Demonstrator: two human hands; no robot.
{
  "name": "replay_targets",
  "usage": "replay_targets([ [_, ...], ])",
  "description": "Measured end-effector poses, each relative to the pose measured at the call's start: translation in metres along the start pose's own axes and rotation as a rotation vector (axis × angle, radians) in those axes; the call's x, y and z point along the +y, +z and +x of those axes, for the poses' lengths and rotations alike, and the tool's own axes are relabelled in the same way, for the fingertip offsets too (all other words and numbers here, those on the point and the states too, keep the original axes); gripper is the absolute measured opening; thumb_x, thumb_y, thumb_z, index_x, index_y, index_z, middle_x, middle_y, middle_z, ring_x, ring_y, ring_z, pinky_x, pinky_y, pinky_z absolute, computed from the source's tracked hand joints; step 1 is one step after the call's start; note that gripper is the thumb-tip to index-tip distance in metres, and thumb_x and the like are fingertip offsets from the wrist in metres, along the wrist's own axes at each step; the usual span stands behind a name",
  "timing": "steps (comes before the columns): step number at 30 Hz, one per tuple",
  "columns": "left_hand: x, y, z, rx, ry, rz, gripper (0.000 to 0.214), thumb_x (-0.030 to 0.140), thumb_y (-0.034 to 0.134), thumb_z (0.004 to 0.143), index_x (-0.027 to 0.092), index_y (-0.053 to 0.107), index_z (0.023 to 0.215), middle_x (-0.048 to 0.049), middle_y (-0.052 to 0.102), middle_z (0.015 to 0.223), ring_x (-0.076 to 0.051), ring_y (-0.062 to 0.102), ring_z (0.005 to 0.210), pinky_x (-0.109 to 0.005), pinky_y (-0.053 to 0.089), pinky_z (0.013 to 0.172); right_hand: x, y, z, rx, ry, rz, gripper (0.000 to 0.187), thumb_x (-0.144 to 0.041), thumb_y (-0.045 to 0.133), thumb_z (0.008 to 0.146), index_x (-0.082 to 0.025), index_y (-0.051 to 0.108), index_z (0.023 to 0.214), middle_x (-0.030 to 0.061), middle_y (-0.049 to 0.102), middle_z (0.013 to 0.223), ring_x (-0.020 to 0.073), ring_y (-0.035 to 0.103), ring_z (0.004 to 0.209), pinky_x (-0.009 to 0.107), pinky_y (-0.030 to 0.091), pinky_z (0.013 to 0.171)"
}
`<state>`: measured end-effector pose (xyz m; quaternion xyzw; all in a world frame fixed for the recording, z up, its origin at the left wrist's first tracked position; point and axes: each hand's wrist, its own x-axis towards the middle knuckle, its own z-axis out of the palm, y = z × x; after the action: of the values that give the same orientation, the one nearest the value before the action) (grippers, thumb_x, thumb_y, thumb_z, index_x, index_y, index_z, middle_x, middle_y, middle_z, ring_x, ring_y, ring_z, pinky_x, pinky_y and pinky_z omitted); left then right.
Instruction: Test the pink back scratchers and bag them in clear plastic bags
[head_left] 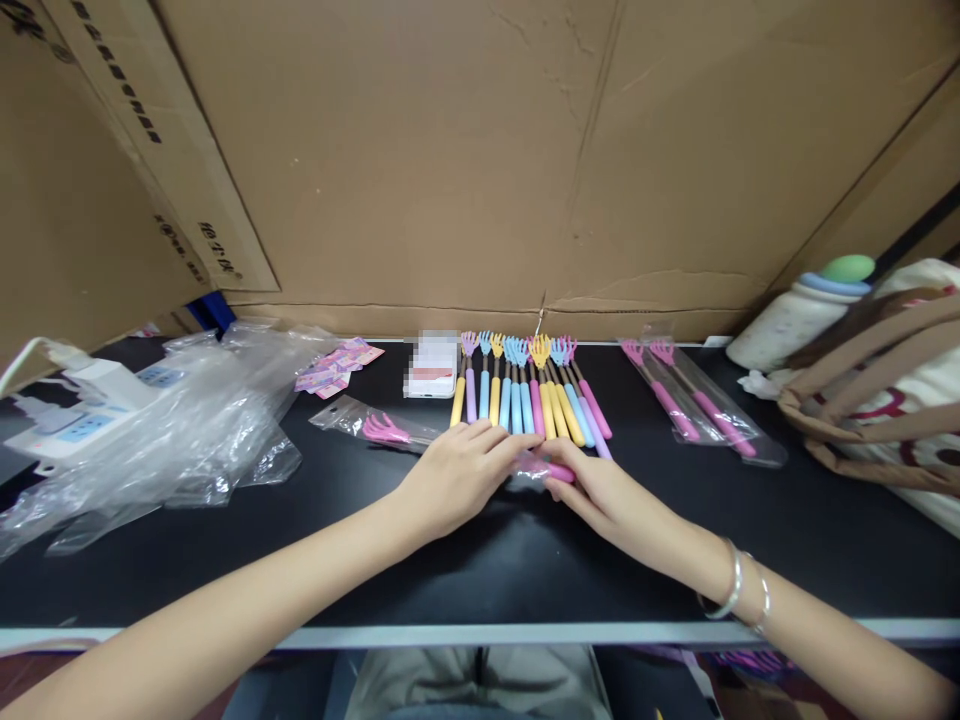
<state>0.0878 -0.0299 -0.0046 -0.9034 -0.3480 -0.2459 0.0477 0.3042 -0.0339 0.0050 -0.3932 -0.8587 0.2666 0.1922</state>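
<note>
A pink back scratcher (387, 430) lies sideways in a clear plastic sleeve (341, 418), its claw end to the left. My left hand (463, 478) is closed over its middle and hides the shaft. My right hand (592, 485) pinches the sleeve near the pink handle end (559, 472). Just behind my hands, a row of back scratchers (515, 400) in purple, blue, yellow and pink lies with claws pointing away. Two pink back scratchers (694, 400) in clear sleeves lie farther right.
Clear plastic sleeves (202, 400) are heaped at left beside a white power strip (97, 425). Printed cards (341, 367) and a white, partly blurred object (433, 368) lie at the back. A bottle (795, 320) and a bag (862, 390) stand right. Cardboard (450, 150) walls the back.
</note>
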Motion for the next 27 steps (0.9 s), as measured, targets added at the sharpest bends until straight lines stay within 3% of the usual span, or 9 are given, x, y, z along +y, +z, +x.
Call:
replay_targets([
  [2, 0.003, 0.000, -0.001, 0.004, -0.030, -0.046, 0.032, 0.021, 0.033, 0.096, 0.018, 0.049, 0.124, -0.0054, 0.063, 0.093, -0.018, 0.056, 0.087, -0.032, 0.047, 0.077, -0.001, 0.005, 0.002, 0.012, -0.001, -0.010, 0.024, -0.029, 0.039, 0.093, -0.020, 0.043, 0.115, 0.0086, 0.064, 0.102, 0.0180, 0.064, 0.087, 0.029, 0.049, 0.075],
  [8, 0.006, 0.006, -0.003, 0.036, -0.086, -0.198, 0.034, 0.018, 0.035, 0.095, 0.018, 0.043, 0.127, -0.0065, 0.062, 0.108, -0.018, 0.055, 0.098, -0.035, 0.047, 0.084, -0.004, 0.015, 0.010, 0.025, 0.002, 0.095, 0.018, -0.026, 0.039, 0.092, -0.018, 0.038, 0.109, 0.0055, 0.061, 0.083, 0.0160, 0.060, 0.072, 0.028, 0.048, 0.066],
  [14, 0.005, -0.001, -0.001, 0.050, -0.105, -0.302, 0.037, 0.020, 0.041, 0.093, 0.020, 0.041, 0.130, -0.0072, 0.061, 0.112, -0.018, 0.055, 0.103, -0.036, 0.046, 0.089, 0.000, 0.011, 0.016, -0.033, 0.033, 0.353, 0.027, -0.034, 0.038, 0.095, -0.020, 0.031, 0.117, 0.0006, 0.054, 0.080, 0.0114, 0.053, 0.065, 0.027, 0.048, 0.064],
  [22, -0.009, -0.012, -0.002, -0.019, -0.168, -0.171, 0.040, 0.037, 0.051, 0.087, 0.022, 0.047, 0.123, -0.0050, 0.063, 0.113, -0.021, 0.059, 0.100, -0.037, 0.045, 0.084, 0.010, -0.007, 0.025, -0.190, 0.049, 0.686, 0.034, -0.041, 0.035, 0.096, -0.021, 0.037, 0.122, 0.0011, 0.057, 0.086, 0.0140, 0.059, 0.081, 0.032, 0.047, 0.077],
  [27, -0.014, -0.010, -0.001, -0.083, -0.151, -0.178, 0.027, 0.032, 0.050, 0.089, 0.022, 0.051, 0.114, -0.0032, 0.064, 0.108, -0.019, 0.061, 0.095, -0.031, 0.046, 0.077, 0.010, -0.012, 0.026, -0.243, 0.044, 0.675, 0.033, -0.038, 0.035, 0.096, -0.019, 0.040, 0.123, 0.0022, 0.056, 0.092, 0.0136, 0.059, 0.088, 0.032, 0.046, 0.082],
])
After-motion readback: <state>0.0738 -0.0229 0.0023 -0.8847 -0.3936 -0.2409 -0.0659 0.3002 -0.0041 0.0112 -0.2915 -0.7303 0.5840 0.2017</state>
